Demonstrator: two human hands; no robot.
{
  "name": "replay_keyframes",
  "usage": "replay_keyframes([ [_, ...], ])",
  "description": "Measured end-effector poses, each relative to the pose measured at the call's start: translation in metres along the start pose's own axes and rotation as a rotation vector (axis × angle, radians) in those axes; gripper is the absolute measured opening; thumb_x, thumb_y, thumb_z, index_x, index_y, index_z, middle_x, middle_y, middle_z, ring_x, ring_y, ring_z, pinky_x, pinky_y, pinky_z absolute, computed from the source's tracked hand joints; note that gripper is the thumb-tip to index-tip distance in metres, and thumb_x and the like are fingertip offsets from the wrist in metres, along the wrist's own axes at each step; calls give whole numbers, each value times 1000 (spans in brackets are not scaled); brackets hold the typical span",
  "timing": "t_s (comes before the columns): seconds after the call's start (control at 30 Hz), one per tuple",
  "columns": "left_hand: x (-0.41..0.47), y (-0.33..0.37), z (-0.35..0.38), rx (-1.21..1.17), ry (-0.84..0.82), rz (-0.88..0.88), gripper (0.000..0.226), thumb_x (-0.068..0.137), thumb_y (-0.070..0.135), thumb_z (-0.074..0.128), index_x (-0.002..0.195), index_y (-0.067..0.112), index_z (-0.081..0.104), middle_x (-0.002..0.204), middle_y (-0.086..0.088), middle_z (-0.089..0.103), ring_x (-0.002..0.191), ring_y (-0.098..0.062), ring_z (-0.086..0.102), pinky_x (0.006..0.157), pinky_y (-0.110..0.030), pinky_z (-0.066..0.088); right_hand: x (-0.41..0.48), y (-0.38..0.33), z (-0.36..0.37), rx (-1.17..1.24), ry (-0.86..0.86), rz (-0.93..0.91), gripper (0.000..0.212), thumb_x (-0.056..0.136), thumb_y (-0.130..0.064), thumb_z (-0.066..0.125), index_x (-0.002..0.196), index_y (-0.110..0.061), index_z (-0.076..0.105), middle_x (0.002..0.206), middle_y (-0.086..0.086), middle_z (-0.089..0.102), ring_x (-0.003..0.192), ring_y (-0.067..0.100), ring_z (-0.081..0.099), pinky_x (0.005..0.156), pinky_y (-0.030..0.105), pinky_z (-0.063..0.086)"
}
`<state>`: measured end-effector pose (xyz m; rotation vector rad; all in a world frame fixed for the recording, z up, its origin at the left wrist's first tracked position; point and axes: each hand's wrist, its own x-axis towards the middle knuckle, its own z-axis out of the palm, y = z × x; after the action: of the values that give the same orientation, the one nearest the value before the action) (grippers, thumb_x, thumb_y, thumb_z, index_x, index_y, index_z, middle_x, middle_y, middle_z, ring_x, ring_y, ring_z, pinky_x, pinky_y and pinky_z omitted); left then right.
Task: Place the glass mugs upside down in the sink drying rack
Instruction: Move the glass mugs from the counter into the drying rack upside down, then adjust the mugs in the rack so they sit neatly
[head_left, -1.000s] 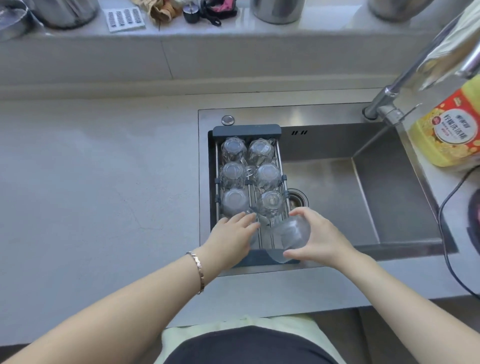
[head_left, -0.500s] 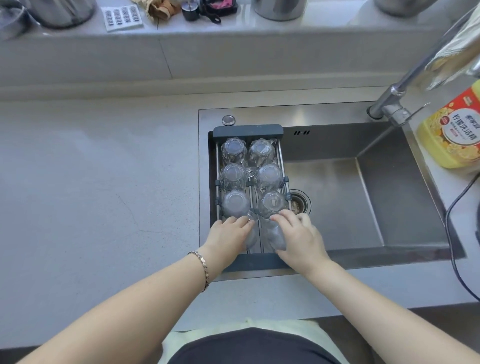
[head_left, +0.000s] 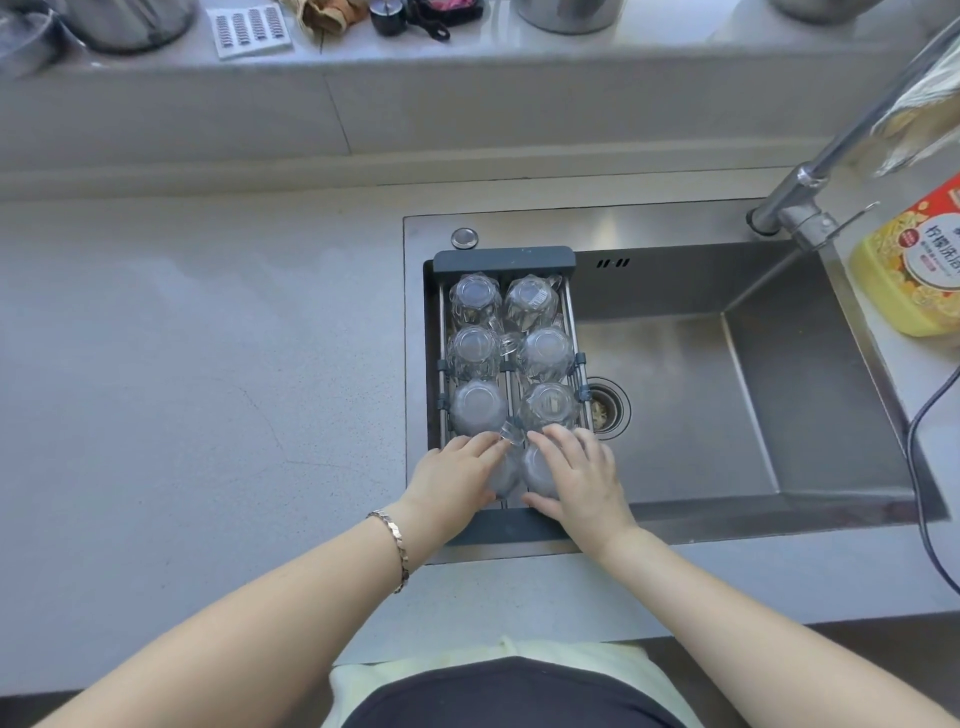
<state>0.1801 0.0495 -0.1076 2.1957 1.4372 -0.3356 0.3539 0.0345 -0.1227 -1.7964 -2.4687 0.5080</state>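
A dark-framed drying rack spans the left part of the steel sink. Several glass mugs stand upside down in it in two columns. At the rack's near end my left hand rests on a glass mug in the left column. My right hand covers another upside-down glass mug in the right column. Both mugs sit in the rack and are partly hidden under my fingers.
A chrome faucet rises at the sink's back right beside a yellow dish soap bottle. A drain lies right of the rack. A black cable runs over the right counter. Pots and small items line the back ledge.
My right hand has brought its mug from the rack's near right edge into the right column and lowered it upside down. My left hand has stayed on its mug.
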Motion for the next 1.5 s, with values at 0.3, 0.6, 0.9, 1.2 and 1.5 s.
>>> replay_keyframes([
  [0.3, -6, -6, -3, -98, 12, -38, 52, 91, 17, 50, 140, 18, 35, 151, -1, 32, 132, -24, 37, 99, -39, 45, 8, -9, -12, 30, -251, 111, 74, 81, -42, 64, 142, -20, 29, 146, 3, 31, 128, 33, 31, 102, 47, 37],
  [0.6, 32, -26, -70, -332, 317, -187, 32, 91, 9, 47, 122, 10, 55, 127, -4, 54, 108, -24, 55, 85, -35, 49, 89, 27, -79, 428, -105, 280, 30, 88, -23, 56, 116, -13, 59, 115, 6, 64, 94, 16, 56, 86, 27, 44],
  [0.9, 117, -54, -105, -363, 241, -357, 48, 86, 19, 60, 129, 13, 41, 135, -7, 42, 109, -28, 54, 85, -43, 53, 194, 32, -76, 293, -176, 330, 66, 80, -33, 66, 137, -20, 35, 135, 14, 42, 115, 31, 52, 92, 39, 47],
  [1.2, 165, -73, -111, 13, 50, -222, 69, 85, 28, 63, 143, 24, 26, 139, -12, 32, 113, -31, 48, 82, -38, 50, 203, 45, -54, 178, -173, 366, 69, 77, -38, 68, 136, -30, 33, 121, 10, 48, 103, 30, 58, 80, 33, 47],
  [1.5, 164, -78, -117, -95, 124, -193, 52, 73, 28, 74, 114, 10, 49, 123, -6, 51, 97, -31, 53, 73, -36, 47, 204, 56, -51, 323, -191, 403, 74, 68, -39, 73, 133, -28, 40, 116, 12, 55, 108, 30, 55, 85, 33, 45],
])
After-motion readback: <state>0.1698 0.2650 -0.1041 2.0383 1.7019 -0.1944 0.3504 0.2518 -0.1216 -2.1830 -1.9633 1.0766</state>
